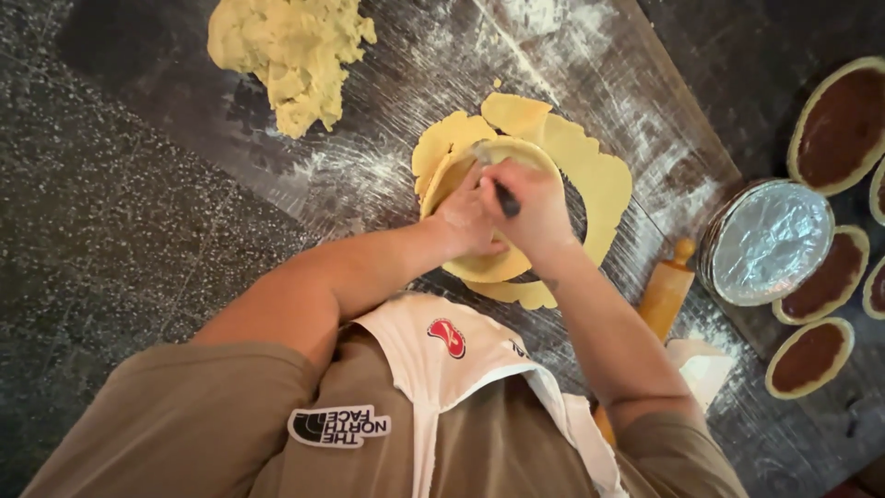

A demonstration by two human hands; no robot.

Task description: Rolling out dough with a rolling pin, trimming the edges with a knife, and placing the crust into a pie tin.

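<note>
Your right hand (530, 207) was closed around a dark-handled knife (505, 198), its blade at the rim of the dough-lined pie tin (479, 263). Your left hand (466, 221) pressed on that tin, fingers curled against it; how far it gripped could not be told. The tin sat on the rolled dough sheet (599, 180) on the floured board (387, 101). A dough lump (290, 51) lay beyond, well apart. A wooden rolling pin (666, 290), stacked foil tins (767, 242) and filled tarts (841, 124) lay to your right.

Floured dark board (387, 83) (on speckled counter (111, 231)) bears dough lump (290, 51), rolled sheet (590, 171), rolling pin (666, 290)
</note>
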